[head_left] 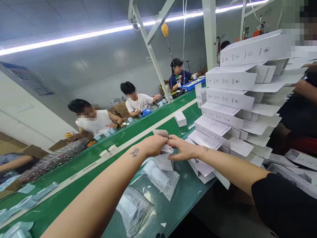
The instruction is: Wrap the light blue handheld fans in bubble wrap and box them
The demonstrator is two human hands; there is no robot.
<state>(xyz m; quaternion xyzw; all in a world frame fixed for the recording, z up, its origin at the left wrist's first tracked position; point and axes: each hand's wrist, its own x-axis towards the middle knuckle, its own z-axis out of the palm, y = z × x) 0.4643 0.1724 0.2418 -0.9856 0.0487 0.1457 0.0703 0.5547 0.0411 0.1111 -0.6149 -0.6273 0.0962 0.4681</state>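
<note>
Both of my hands meet at the open top of a small white carton (165, 164) standing on the table. My left hand (156, 144) is closed at the carton's far left edge, beside a raised flap (160, 133). From the right, my right hand (177, 146) pinches at the same opening, its fingers bent around the edge. Clear crumpled plastic wrap (167, 149) shows in the mouth of the carton between my hands; what it wraps is hidden. Just below lies a bubble-wrap packet (160, 177), and nearer to me a second bubble-wrap packet (136, 210).
A tall stack of open white cartons (229, 96) leans at the right. One closed white box (180, 118) lies on the green conveyor belt (146, 138), near two white rolls (109, 151). Light-blue pieces (27, 205) lie at the left. Several people work across the belt.
</note>
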